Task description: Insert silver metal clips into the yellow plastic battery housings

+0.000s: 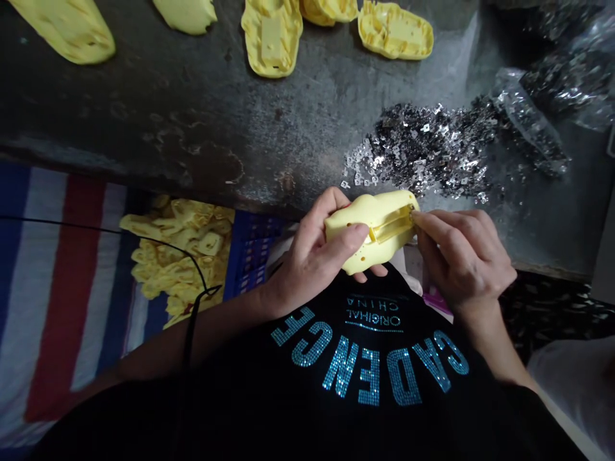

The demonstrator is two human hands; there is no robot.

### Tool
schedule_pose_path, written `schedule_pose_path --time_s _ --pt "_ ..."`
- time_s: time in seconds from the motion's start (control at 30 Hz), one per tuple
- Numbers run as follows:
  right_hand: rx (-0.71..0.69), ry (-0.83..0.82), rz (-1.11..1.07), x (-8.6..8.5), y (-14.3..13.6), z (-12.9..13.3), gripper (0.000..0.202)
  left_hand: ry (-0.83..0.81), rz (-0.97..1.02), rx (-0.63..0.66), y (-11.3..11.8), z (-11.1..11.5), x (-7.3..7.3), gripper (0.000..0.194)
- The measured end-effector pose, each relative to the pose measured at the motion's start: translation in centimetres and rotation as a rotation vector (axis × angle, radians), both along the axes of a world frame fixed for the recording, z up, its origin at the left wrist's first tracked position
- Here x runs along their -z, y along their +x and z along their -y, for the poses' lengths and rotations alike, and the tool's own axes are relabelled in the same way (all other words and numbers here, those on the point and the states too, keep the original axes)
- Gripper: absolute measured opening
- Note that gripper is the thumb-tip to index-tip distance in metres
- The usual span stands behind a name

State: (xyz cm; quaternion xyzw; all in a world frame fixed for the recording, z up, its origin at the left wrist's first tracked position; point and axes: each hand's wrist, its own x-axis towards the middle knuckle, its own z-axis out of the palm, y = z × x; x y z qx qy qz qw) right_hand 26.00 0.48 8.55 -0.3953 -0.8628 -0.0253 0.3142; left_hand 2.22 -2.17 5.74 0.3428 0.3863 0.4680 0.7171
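My left hand (321, 246) is wrapped round a yellow plastic housing (355, 214), its thumb lying on the near face. The housing is rounded, with small holes and a long slot-like compartment facing up toward me. At the compartment's right end, the thumb and forefinger of my right hand (461, 250) pinch a small metal contact plate, mostly hidden by the fingertips. Just beyond the hands, a heap of small shiny metal contact plates (432, 150) is spread over the dark metal table (202, 109).
Several yellow shells, one an open half (273, 41), lie along the table's far side. Clear plastic bags (523, 109) rest at the right. Below the table edge, at left, more yellow parts (187, 256) sit by a blue basket (252, 246). A black cable (192, 256) crosses my left forearm.
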Motion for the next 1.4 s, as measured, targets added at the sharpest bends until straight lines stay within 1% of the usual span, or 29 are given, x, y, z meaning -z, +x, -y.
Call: schedule_pose_path --time_s 0.2,0.33,0.53,0.73,0.8,0.83,0.87,0.93,1.0,1.07,1.17,1.3,1.37,1.4 --pt "0.004 0.057 -0.041 0.8 0.4 0.3 0.048 -0.036 0.027 -0.002 0.0 -0.1 -0.1 0.038" --pt "0.026 0.032 -0.032 0.7 0.4 0.6 0.052 -0.024 0.047 -0.003 0.0 -0.1 -0.1 0.037" --pt "0.018 -0.014 -0.029 0.5 0.5 1.0 0.059 -0.031 0.040 -0.014 0.0 0.2 -0.3 0.036" --pt "0.020 0.012 -0.123 0.7 0.7 0.8 0.052 -0.029 0.011 -0.010 0.0 0.3 -0.5 0.036" --pt "0.037 -0.046 -0.186 0.4 0.9 0.5 0.047 -0.012 -0.009 -0.007 0.0 0.4 -0.6 0.035" --pt "0.046 -0.126 -0.243 0.3 1.0 0.2 0.041 0.009 -0.024 -0.004 0.0 0.4 -0.6 0.035" --pt "0.049 -0.242 -0.312 0.2 1.1 -0.2 0.035 0.037 -0.045 0.000 0.0 0.5 -0.6 0.034" --pt "0.026 -0.531 -0.455 0.1 1.4 -1.1 0.029 0.107 -0.110 0.004 0.0 0.7 -0.5 0.033" --pt "-0.034 -0.769 -0.558 0.2 1.7 -2.2 0.033 0.199 -0.197 -0.006 0.0 0.9 -0.3 0.033" --pt "-0.084 -0.879 -0.601 0.3 1.9 -3.2 0.036 0.307 -0.294 -0.023 -0.1 1.0 -0.2 0.032" --pt "-0.104 -0.883 -0.566 0.1 1.7 -4.0 0.035 0.453 -0.448 -0.036 0.0 0.8 -0.2 0.030" --pt "-0.063 -0.779 -0.450 -0.3 1.2 -4.0 0.029 0.696 -0.640 -0.049 0.3 0.1 -0.8 0.029" --pt "-0.047 -0.717 -0.442 0.1 1.0 -3.7 0.027 0.789 -0.649 -0.031 0.4 -0.2 -0.8 0.031" --pt "-0.043 -0.693 -0.462 0.4 1.0 -3.5 0.026 0.799 -0.619 -0.013 0.3 -0.3 -0.7 0.035"
